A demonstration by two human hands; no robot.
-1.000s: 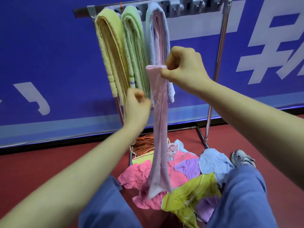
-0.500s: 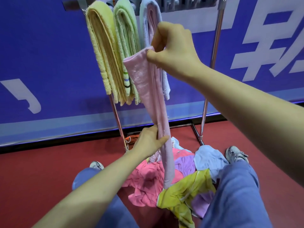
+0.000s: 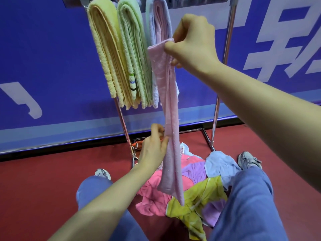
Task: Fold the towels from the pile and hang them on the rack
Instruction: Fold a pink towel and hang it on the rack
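A pale pink towel [image 3: 169, 119], folded into a long narrow strip, hangs straight down in front of me. My right hand [image 3: 192, 43] pinches its top end. My left hand [image 3: 153, 146] holds the strip lower down, thumb against its left edge, fingers behind it. The metal rack [image 3: 220, 94] stands behind, with three folded towels over its top bar: yellow [image 3: 107, 54], green [image 3: 133, 54], and a light blue and pink one [image 3: 159, 23]. The pile of loose towels [image 3: 189, 186], pink, purple, blue and yellow, lies on the floor between my legs.
A blue wall banner [image 3: 43, 58] with white lettering stands behind the rack. The floor [image 3: 43, 180] is dark red. My legs in blue trousers and my light shoes [image 3: 248, 160] flank the pile. The rack's right part carries no towels in view.
My left hand slid down the pink strip from near the top to below its middle, drawing it straight. My right hand kept its hold on the top end.
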